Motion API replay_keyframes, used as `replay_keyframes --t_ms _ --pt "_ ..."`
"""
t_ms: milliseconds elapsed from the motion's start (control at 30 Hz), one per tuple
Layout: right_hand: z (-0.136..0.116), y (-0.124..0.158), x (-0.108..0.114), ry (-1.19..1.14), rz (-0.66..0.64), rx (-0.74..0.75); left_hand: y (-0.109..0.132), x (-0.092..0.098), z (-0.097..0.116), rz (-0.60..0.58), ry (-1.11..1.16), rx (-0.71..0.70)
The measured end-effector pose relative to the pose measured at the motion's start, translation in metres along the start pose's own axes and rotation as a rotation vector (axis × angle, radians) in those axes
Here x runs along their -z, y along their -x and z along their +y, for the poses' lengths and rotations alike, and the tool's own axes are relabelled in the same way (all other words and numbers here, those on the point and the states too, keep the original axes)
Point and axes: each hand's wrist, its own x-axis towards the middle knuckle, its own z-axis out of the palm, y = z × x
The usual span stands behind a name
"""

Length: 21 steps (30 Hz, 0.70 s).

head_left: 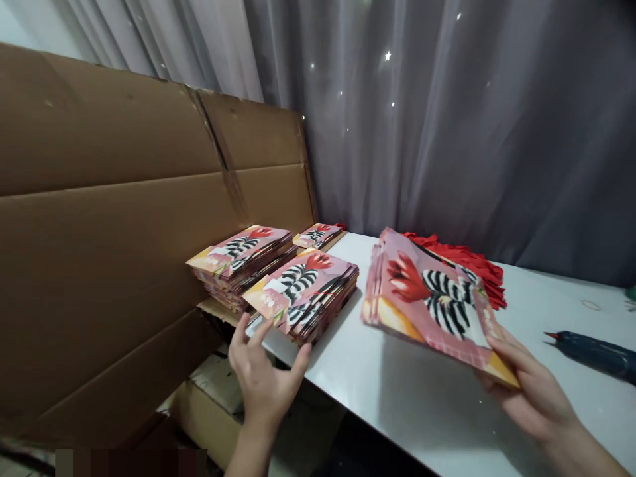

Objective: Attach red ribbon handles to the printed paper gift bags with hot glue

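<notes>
My right hand (531, 391) grips the near corner of a stack of pink printed paper bags (427, 298) with a zebra-stripe and red flower design, held tilted just above the white table (437, 411); red handles (467, 262) stick out at its far side. My left hand (263, 377) is open, fingers spread, touching the near edge of a second stack of the same bags (305, 291) lying at the table's left edge. A third stack (243, 258) sits behind it, and a smaller one (318, 236) farther back.
A large brown cardboard sheet (114, 252) stands at the left, with cardboard boxes (213, 404) below the table edge. A dark glue gun (596, 351) lies at the right, a rubber band (591, 305) beyond it. A grey curtain (447, 119) hangs behind.
</notes>
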Motion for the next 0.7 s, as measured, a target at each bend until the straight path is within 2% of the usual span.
replay_keyframes --t_ms 100,167,233,367,467,533,633,700 --pt "0.004 -0.004 0.011 -0.002 0.114 0.014 -0.006 -0.018 -0.011 -0.094 -0.148 -0.103" --pt "0.019 -0.001 0.015 -0.006 0.195 0.017 -0.006 -0.033 -0.014 -0.132 -0.129 -0.148" --pt "0.039 0.004 0.016 -0.018 0.222 0.017 -0.005 -0.046 -0.016 -0.154 -0.099 -0.183" --pt "0.074 0.009 0.008 0.002 0.114 -0.011 -0.001 -0.058 -0.021 -0.154 -0.089 -0.251" --pt "0.081 0.011 0.001 0.030 0.010 -0.074 0.003 -0.057 -0.023 -0.133 -0.089 -0.260" --pt "0.079 0.013 0.003 0.043 0.012 -0.127 0.005 -0.054 -0.023 -0.138 -0.098 -0.263" --pt "0.073 0.015 0.022 0.152 0.178 -0.159 0.008 -0.052 -0.025 -0.162 -0.113 -0.284" --pt "0.068 0.016 0.037 0.332 0.316 -0.088 0.011 -0.051 -0.026 -0.149 -0.097 -0.289"
